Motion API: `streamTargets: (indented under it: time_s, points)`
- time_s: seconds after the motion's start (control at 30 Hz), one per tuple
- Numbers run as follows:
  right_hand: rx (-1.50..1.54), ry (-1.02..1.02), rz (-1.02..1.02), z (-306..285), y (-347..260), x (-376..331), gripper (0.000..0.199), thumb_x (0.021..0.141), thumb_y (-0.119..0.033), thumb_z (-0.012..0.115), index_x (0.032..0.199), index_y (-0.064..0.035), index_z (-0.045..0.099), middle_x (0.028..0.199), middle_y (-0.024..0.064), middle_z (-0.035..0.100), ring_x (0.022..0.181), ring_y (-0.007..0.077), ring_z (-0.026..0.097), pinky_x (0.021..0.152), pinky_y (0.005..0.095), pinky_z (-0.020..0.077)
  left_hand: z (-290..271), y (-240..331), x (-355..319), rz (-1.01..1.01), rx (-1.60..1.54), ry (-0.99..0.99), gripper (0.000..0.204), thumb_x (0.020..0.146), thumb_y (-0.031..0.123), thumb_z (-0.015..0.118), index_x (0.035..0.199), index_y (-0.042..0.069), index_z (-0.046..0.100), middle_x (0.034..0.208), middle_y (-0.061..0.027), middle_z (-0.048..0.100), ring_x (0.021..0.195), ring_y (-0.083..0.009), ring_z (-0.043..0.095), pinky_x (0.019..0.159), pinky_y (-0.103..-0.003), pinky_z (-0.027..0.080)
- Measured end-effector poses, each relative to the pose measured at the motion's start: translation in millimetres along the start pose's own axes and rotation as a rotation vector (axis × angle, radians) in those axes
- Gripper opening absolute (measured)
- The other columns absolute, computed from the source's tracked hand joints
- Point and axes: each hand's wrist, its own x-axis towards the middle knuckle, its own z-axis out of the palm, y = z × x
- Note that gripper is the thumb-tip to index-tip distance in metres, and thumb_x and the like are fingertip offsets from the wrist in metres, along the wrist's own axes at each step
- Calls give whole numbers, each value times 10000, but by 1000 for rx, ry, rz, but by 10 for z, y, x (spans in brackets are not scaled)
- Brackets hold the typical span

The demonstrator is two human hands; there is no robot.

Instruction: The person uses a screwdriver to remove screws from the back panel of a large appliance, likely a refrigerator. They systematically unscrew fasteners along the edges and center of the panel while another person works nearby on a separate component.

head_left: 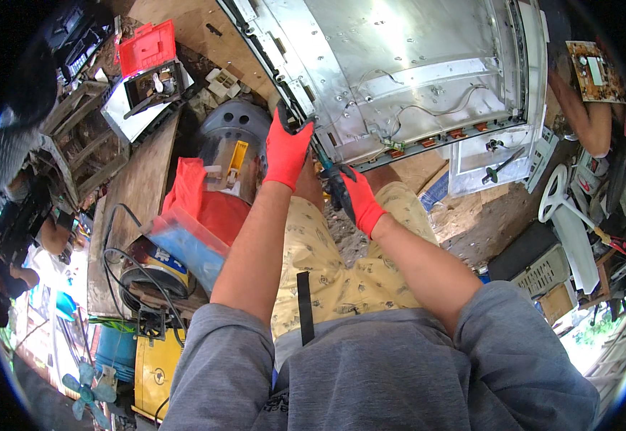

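A large silver metal panel (428,43) with a dark frame, thin wires and a narrow circuit strip along its near edge lies in front of my knees. It looks like the inside of a flat screen. My left hand (289,149), in a red glove with dark palm, is closed on the panel's near left corner. My right hand (359,200), gloved the same way, is wrapped round a slim screwdriver-like tool (325,159) with a teal part. This tool points up at the same corner; its tip is hidden by the frame and left hand.
Left of my legs stand a grey canister (235,128), a red cloth bag (187,188) and a wooden board (130,215). A red open case (147,50) lies farther left. On the right, another person's arm (582,115) reaches beside a circuit board (596,72), near a white steering-wheel-shaped part (555,192).
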Motion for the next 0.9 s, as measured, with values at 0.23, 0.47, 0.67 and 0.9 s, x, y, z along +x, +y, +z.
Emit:
streamTargets:
  time_s: [0.23,0.47,0.67,0.9]
  points:
    - [-400,253,-165,-17,-46,-93,305,943,-274,600,1087,-9,647,978,195,693,917,361,665,816,406,510,-18,104,4,-25,6,-41,560,837,150,762,1328,8,534,1190,-154,677,1076,-227,643,944,-345,486]
    - [-581,253,-162,-106,-317,-274,306,927,-301,603,1081,-42,652,1008,215,688,966,414,648,811,437,512,-43,-132,5,70,21,102,542,877,107,706,1375,10,516,1206,-154,669,1096,-223,634,965,-353,476]
    - [-596,269,-78,47,-503,-335,314,937,-302,573,1084,-36,652,1015,229,684,982,436,634,807,456,509,34,111,27,19,-11,48,525,859,100,706,1355,32,547,1178,-120,680,1062,-209,646,936,-336,489]
    - [-410,278,-24,335,-448,-357,334,937,-329,574,1088,-42,654,988,239,686,989,439,636,819,465,507,-56,108,31,42,31,18,537,833,101,726,1336,25,554,1164,-111,680,1034,-186,643,909,-329,501]
